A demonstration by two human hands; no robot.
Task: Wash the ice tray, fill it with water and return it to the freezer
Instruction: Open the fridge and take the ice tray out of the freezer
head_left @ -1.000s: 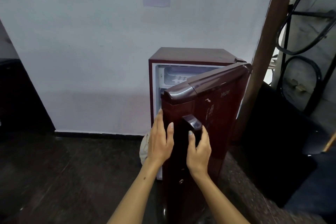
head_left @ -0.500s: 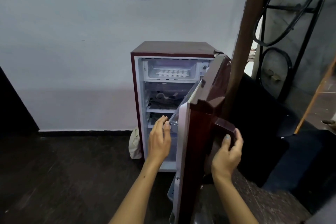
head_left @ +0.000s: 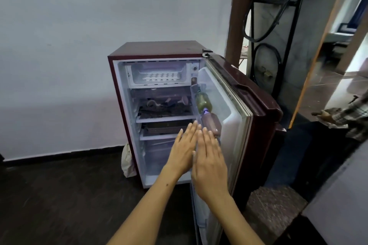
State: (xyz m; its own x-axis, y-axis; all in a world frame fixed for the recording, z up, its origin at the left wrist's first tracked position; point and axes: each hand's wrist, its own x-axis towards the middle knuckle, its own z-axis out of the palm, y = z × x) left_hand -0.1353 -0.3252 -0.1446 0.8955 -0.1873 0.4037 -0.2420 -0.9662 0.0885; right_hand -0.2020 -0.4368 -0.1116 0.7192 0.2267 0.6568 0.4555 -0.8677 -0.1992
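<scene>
The white ice tray (head_left: 160,77) lies in the freezer compartment (head_left: 157,74) at the top of the small maroon fridge (head_left: 159,49), whose door (head_left: 245,105) stands open to the right with two bottles (head_left: 207,113) in its rack. Nearer, the left hand (head_left: 184,148) and right hand (head_left: 210,162) hover side by side before the lower shelves, fingers straight, holding nothing. The fridge stands on a dark floor (head_left: 59,195) against a white wall (head_left: 69,45).

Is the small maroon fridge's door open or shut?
Open: the maroon fridge door is swung wide, showing the shelves and the white ice tray.
</scene>
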